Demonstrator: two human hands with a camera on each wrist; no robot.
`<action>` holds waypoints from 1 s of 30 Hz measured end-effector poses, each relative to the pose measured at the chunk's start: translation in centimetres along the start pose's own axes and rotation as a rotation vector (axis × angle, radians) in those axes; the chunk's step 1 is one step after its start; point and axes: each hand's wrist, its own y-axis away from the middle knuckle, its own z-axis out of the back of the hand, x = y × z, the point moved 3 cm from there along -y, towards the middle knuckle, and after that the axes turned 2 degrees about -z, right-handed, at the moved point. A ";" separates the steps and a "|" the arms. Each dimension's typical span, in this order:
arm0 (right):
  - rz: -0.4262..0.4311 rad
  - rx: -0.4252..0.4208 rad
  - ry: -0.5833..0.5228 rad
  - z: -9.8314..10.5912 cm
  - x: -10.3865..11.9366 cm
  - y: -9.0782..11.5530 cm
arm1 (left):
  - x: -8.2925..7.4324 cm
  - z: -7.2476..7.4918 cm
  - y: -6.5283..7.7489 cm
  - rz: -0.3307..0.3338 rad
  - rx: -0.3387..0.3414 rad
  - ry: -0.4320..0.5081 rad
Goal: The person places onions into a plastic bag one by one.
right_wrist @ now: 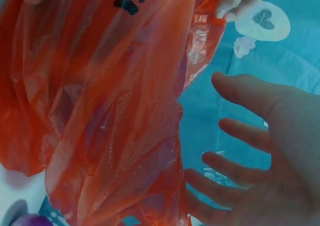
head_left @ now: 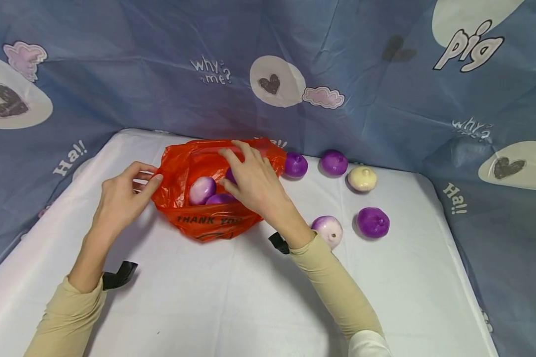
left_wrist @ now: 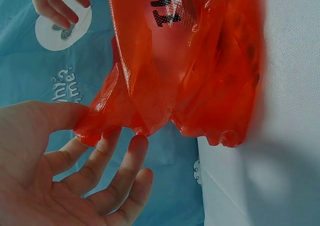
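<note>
A red plastic bag (head_left: 183,213) printed "THANK YOU" sits on the table with its mouth spread wide. My left hand (head_left: 125,196) pinches the left edge of the mouth; in the left wrist view thumb and fingers (left_wrist: 100,161) hold the thin film. Inside lie a pale purple onion (head_left: 203,190) and a darker purple onion (head_left: 221,199), and another is partly hidden behind my right hand (head_left: 254,183). That hand hovers over the right side of the mouth, its fingers spread and slightly bent. In the right wrist view its palm (right_wrist: 285,176) faces the bag, with nothing held.
Right of the bag, purple onions (head_left: 333,163) (head_left: 296,165) (head_left: 372,222), a cream onion (head_left: 363,178) and a pale purple onion (head_left: 328,231) lie on the white tablecloth (head_left: 411,277). My right forearm overlaps the pale one. A printed blue cloth (head_left: 161,89) hangs behind the table.
</note>
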 end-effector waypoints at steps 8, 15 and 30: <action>0.012 0.012 0.017 0.2 0.2 0.4 | -0.1 0.0 0.1 -0.005 0.005 0.010; 0.011 0.005 0.018 0.7 -0.1 0.9 | -0.1 -0.1 0.1 0.006 0.011 0.011; -0.012 -0.083 0.032 3.0 -1.9 2.9 | 0.1 0.1 -0.1 0.020 0.000 -0.001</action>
